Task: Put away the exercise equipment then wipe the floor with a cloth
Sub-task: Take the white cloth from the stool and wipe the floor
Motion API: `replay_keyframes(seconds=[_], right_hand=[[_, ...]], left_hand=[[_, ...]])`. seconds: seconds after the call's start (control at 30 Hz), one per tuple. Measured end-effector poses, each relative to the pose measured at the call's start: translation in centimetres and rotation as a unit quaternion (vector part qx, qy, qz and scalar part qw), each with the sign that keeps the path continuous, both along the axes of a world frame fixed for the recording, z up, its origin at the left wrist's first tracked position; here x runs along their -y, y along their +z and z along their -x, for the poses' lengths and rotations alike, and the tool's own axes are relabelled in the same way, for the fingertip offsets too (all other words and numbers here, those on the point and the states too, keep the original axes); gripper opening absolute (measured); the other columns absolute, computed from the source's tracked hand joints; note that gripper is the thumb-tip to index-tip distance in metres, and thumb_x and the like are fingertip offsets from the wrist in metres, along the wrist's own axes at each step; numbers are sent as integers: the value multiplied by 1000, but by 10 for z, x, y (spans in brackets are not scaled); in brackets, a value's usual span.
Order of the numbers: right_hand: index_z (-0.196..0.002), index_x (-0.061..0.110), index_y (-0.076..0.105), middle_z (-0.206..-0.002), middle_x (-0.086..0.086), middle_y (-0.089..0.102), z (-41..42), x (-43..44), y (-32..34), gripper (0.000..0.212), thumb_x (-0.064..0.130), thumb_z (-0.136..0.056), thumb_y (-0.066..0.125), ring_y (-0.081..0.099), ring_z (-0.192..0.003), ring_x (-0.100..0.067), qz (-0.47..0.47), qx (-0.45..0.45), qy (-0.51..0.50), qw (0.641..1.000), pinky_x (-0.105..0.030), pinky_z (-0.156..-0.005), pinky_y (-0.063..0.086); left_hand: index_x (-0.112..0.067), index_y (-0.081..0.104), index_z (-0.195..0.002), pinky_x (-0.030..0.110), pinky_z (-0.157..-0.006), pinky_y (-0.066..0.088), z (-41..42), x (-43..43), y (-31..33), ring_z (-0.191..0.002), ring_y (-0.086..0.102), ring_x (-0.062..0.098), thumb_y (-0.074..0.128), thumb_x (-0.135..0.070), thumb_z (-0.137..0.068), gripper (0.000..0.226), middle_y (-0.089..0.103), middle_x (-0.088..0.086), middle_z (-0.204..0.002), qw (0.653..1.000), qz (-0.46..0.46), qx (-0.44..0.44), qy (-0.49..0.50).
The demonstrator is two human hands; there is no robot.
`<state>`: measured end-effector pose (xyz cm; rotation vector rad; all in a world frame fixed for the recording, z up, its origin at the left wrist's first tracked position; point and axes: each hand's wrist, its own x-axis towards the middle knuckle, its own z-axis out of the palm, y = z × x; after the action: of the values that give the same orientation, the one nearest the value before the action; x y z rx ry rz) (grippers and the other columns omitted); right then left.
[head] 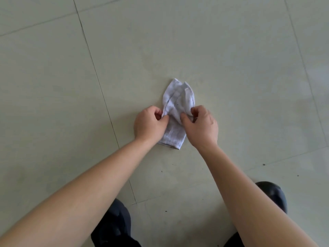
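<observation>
A white cloth (pixel 177 104) lies folded and bunched on the pale tiled floor (pixel 222 59) in the middle of the view. My left hand (pixel 149 124) pinches the cloth's left edge between thumb and fingers. My right hand (pixel 201 126) pinches its right edge in the same way. The far end of the cloth stands up in loose folds, and the near end lies flat on the tile between my wrists. No exercise equipment is in view.
Dark grout lines (pixel 99 82) cross the floor diagonally on the left and right. Small dark specks of dirt (pixel 263 164) lie on the tiles near me. My knees in dark trousers (pixel 114 223) show at the bottom.
</observation>
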<state>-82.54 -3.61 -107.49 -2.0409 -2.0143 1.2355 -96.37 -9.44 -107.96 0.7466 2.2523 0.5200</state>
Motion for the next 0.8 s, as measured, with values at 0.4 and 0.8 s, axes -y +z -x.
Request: replay_keyframes(seconds=[0.4, 0.8], right_hand=[[-157, 18, 21, -120, -5, 67, -18, -11, 106, 99, 2, -79, 80, 66, -110, -18, 384, -211, -136, 888, -27, -84, 51], [-116, 14, 73, -85, 1, 67, 8, -32, 504, 27, 24, -91, 73, 56, -66, -1, 184, -77, 228, 953, -19, -71, 41]], left_hand=[[-18, 53, -131, 26, -59, 41, 16, 46, 122, -82, 65, 15, 78, -13, -80, 57, 70, 2, -100, 872, 11, 410, 266], [-20, 74, -109, 12, -73, 42, 45, 57, 528, -67, 55, -3, 81, -16, -77, 33, 64, -14, -80, 990, -11, 141, -7]])
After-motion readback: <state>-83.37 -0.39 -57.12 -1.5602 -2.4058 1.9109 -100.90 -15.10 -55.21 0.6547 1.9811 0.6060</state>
